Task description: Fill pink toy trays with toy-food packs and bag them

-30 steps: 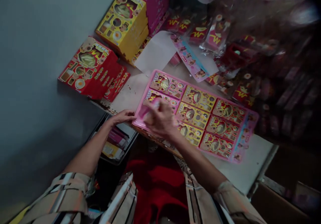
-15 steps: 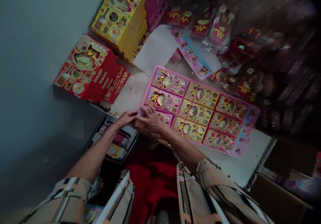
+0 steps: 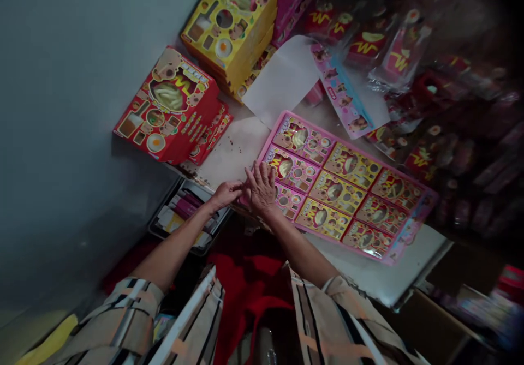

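Observation:
A flat pink display pack (image 3: pixel 305 161) lies on the table, holding rows of small printed toy boxes in pink, yellow and red. My right hand (image 3: pixel 261 187) rests on its near left corner, fingers spread over the edge and the pink boxes there. Just left of it, my left hand (image 3: pixel 228 194) has thumb and fingers pinched together at the same corner of the pack. The right hand partly hides that corner, and the exact bit between my left fingertips is hard to see.
Stacks of red boxes (image 3: pixel 167 103) and yellow boxes (image 3: pixel 229 27) stand at the back left. Beyond the pack lie a white sheet (image 3: pixel 282 78), a printed card strip (image 3: pixel 341 89) and several bagged red toys (image 3: pixel 399 59). Below the table edge sits a bin (image 3: pixel 190 212) of flat cartons.
My right hand has opened from a closed grip beside the left and now lies spread on the pack's corner. My left hand stays at the corner. The whole view has shifted.

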Demonstrator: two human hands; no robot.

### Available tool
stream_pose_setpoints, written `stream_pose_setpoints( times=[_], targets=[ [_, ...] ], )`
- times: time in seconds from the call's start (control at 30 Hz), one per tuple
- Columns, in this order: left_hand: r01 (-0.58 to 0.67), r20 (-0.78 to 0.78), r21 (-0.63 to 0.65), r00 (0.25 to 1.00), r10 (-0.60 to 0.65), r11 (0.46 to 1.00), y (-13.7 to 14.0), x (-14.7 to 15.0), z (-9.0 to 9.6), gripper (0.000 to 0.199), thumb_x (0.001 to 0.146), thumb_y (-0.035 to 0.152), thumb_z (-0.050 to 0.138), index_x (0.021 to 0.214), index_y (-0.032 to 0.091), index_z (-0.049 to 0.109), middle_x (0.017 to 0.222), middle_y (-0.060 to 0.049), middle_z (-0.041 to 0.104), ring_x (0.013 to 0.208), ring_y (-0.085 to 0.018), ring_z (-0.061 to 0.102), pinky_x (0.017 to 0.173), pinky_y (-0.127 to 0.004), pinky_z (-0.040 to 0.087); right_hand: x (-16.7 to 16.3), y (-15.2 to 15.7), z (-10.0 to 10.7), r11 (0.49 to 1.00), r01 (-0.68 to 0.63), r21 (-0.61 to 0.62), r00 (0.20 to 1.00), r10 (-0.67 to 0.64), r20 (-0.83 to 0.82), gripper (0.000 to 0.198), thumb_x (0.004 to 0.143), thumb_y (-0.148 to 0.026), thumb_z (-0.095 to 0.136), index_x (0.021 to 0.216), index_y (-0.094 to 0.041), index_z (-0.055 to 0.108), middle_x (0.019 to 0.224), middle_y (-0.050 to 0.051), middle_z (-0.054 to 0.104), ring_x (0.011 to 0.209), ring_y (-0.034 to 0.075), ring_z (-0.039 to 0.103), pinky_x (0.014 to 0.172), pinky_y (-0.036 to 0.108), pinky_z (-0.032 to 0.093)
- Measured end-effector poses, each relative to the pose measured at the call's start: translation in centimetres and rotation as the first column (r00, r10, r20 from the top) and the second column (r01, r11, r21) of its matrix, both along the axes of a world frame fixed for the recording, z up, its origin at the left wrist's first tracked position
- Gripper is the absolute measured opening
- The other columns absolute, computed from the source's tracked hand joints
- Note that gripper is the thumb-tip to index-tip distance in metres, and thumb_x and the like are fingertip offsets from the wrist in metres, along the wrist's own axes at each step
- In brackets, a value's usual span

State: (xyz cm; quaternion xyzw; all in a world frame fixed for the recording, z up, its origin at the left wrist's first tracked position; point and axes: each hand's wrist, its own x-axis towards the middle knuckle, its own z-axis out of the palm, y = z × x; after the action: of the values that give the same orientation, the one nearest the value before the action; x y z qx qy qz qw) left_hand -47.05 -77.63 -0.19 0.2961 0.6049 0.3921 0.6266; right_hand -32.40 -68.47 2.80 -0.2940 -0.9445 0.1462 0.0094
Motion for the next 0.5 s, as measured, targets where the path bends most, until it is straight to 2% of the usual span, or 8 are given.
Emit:
stream_pose_setpoints(
  times=[0.07, 0.17, 0.3, 0.4, 0.5],
  targets=[
    [0.023, -0.031, 0.019, 0.999, -0.022, 1.000, 0.2, -0.2, -0.3, 0.024, 0.078, 0.036, 0.058, 0.084, 0.015, 0.068, 0.065, 0.003, 0.062, 0.059, -0.013, 0.056, 0.060, -0.022, 0.045, -0.2, 0.3, -0.4, 1.000, 0.016, 0.002, 0.998, -0.016, 0.056, 0.064, 0.104, -0.037, 0.046, 0.162, -0.021, 0.027, 0.172, 0.011, 0.014, 0.160, 0.031, -0.001, 0.127, 0.063, -0.001],
    [0.064, -0.063, 0.042, 0.996, -0.061, 0.997, -0.1, -0.7, -0.6, 0.027, 0.077, 0.037, 0.056, 0.088, 0.017, 0.069, 0.073, 0.002, 0.066, 0.065, -0.014, 0.059, 0.064, -0.023, 0.047, -0.4, 0.1, -0.7, 1.000, 0.020, -0.014, 0.996, -0.019, 0.089, 0.062, 0.107, -0.043, 0.038, 0.163, -0.021, 0.026, 0.172, 0.009, 0.013, 0.160, 0.030, -0.002, 0.128, 0.061, -0.001],
    [0.123, -0.115, 0.032, 0.986, -0.118, 0.992, -0.5, -1.3, -0.2, 0.030, 0.075, 0.040, 0.055, 0.090, 0.019, 0.070, 0.084, 0.000, 0.071, 0.082, -0.019, 0.065, 0.080, -0.027, 0.052, -0.6, -0.5, -0.6, 0.999, 0.018, -0.035, 0.998, -0.016, 0.063, 0.065, 0.107, -0.050, 0.036, 0.163, -0.019, 0.026, 0.172, 0.008, 0.013, 0.160, 0.030, 0.000, 0.128, 0.060, -0.001],
    [0.111, -0.144, 0.054, 0.984, -0.102, 0.992, -0.3, -1.0, 0.7, 0.029, 0.070, 0.043, 0.056, 0.083, 0.020, 0.069, 0.088, -0.003, 0.072, 0.094, -0.024, 0.067, 0.092, -0.033, 0.052, -0.8, 0.0, 0.5, 0.995, 0.007, -0.102, 1.000, -0.008, -0.013, 0.067, 0.106, -0.050, 0.041, 0.163, -0.018, 0.025, 0.171, 0.010, 0.016, 0.160, 0.030, 0.001, 0.128, 0.060, 0.001],
    [0.051, -0.272, -0.081, 0.960, -0.071, 0.995, 0.4, 0.1, 1.8, 0.036, 0.067, 0.050, 0.060, 0.085, 0.020, 0.071, 0.088, -0.005, 0.074, 0.094, -0.027, 0.068, 0.090, -0.036, 0.054, 0.3, 1.8, 2.7, 0.971, -0.028, -0.235, 0.989, -0.008, -0.150, 0.072, 0.104, -0.051, 0.047, 0.163, -0.018, 0.022, 0.169, 0.013, 0.024, 0.159, 0.027, 0.014, 0.129, 0.053, 0.016]
  ],
)
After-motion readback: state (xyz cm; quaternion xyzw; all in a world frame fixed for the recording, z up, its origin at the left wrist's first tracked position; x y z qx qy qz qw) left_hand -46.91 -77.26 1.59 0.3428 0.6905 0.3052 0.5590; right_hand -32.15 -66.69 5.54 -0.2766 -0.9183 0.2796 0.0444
